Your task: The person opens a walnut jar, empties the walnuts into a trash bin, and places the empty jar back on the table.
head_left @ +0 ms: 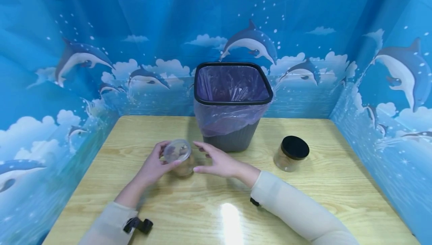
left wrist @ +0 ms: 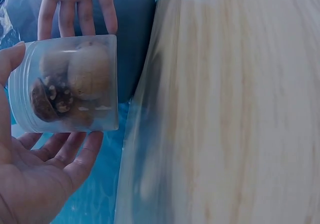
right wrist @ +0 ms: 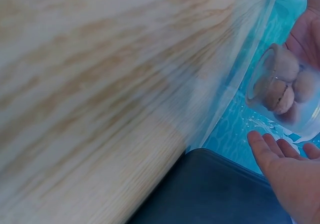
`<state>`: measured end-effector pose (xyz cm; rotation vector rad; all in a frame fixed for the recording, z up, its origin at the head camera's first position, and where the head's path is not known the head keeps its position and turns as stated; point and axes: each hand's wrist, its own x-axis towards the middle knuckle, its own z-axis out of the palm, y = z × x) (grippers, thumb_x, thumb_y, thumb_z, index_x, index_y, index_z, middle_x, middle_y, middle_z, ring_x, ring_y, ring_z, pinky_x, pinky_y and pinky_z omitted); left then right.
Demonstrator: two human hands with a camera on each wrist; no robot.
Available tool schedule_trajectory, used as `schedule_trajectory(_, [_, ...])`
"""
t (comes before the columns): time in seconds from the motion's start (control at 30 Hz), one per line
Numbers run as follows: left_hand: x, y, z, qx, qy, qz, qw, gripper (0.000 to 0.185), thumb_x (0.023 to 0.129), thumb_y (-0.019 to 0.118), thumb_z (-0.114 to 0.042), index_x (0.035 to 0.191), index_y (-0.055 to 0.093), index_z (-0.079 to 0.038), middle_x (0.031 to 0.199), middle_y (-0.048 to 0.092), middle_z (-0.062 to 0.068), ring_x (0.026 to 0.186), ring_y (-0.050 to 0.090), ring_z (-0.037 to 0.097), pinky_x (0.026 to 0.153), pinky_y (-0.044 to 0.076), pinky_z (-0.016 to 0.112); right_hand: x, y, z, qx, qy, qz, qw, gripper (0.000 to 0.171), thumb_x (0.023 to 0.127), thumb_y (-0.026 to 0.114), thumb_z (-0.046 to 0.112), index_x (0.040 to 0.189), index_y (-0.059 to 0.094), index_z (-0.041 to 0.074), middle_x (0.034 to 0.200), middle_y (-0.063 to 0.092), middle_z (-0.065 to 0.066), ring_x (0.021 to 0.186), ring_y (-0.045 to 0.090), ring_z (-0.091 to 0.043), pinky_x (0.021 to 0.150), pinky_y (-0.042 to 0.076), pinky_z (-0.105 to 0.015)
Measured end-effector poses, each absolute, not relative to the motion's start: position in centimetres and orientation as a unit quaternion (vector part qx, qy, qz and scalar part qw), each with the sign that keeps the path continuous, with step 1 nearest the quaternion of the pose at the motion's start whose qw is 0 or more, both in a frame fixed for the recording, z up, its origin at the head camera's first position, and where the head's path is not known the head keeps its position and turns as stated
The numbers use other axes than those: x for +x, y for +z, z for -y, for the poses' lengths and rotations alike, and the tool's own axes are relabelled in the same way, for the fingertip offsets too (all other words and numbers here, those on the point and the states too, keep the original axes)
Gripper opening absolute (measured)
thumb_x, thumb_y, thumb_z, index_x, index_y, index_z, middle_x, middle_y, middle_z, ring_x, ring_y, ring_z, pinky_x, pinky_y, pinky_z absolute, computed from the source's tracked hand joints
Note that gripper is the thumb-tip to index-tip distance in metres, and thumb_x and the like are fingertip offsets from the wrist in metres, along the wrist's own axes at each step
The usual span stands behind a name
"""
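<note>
A clear plastic jar (head_left: 179, 157) with brown round pieces inside is tilted just above the wooden table (head_left: 202, 215), in front of the bin. My left hand (head_left: 153, 166) grips it from the left, thumb on one side and fingers curled under the other. In the left wrist view the jar (left wrist: 70, 84) lies in my left palm (left wrist: 30, 179). My right hand (head_left: 216, 160) is just right of the jar with straight fingers (left wrist: 75, 9), holding nothing. The right wrist view shows the jar (right wrist: 285, 87) beyond my open right hand (right wrist: 285, 179).
A dark square bin (head_left: 233, 106) lined with a purple bag stands at the back middle of the table. A second clear jar with a black lid (head_left: 291, 155) stands to the right of the bin. Blue dolphin-print walls enclose the table on three sides.
</note>
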<state>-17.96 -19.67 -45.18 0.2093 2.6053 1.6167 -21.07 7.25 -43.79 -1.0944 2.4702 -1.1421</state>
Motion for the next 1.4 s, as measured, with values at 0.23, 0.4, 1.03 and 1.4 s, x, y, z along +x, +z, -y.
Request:
schedule_trajectory(0.23, [-17.6, -44.8, 19.1, 0.076, 0.531, -0.843, 0.036, 0.09, 0.084, 0.082, -0.032, 0.151, 0.029, -0.003, 0.148, 0.042, 0.025, 0.136, 0.041, 0.043, 0.105, 0.044, 0.054, -21.2, -43.9, -7.0, -0.376, -0.416, -0.821, 0.105, 0.088, 0.089, 0.077, 0.033, 0.158, 0.026, 0.013, 0.158, 0.035, -0.011, 0.137, 0.044, -0.038, 0.108, 0.042, -0.049])
schedule_trajectory(0.4, [-17.3, -44.4, 18.6, 0.084, 0.539, -0.838, 0.034, 0.087, 0.085, 0.081, -0.03, 0.151, 0.03, -0.003, 0.15, 0.042, 0.024, 0.138, 0.04, 0.043, 0.105, 0.044, 0.053, -21.3, -44.1, -6.8, -0.387, -0.435, -0.807, 0.098, 0.087, 0.089, 0.078, 0.028, 0.157, 0.027, 0.01, 0.159, 0.035, -0.011, 0.136, 0.044, -0.039, 0.109, 0.041, -0.05])
schedule_trajectory(1.03, [-17.0, -44.3, 18.1, 0.079, 0.565, -0.821, 0.01, 0.083, 0.086, 0.08, -0.024, 0.15, 0.031, -0.003, 0.149, 0.043, 0.023, 0.135, 0.043, 0.039, 0.102, 0.047, 0.051, -21.5, -44.3, -5.3, -0.383, -0.459, -0.799, 0.073, 0.099, 0.081, 0.086, 0.024, 0.157, 0.025, 0.008, 0.152, 0.042, -0.007, 0.132, 0.048, -0.023, 0.108, 0.042, -0.03])
schedule_trajectory(1.4, [-16.4, -44.1, 16.9, 0.077, 0.607, -0.791, 0.011, 0.081, 0.086, 0.078, -0.014, 0.149, 0.029, 0.001, 0.15, 0.04, 0.026, 0.137, 0.041, 0.042, 0.106, 0.043, 0.053, -20.8, -44.5, -5.8, -0.371, -0.426, -0.825, 0.014, 0.104, 0.074, 0.09, 0.028, 0.156, 0.028, 0.012, 0.147, 0.045, -0.011, 0.129, 0.05, -0.023, 0.107, 0.044, -0.034])
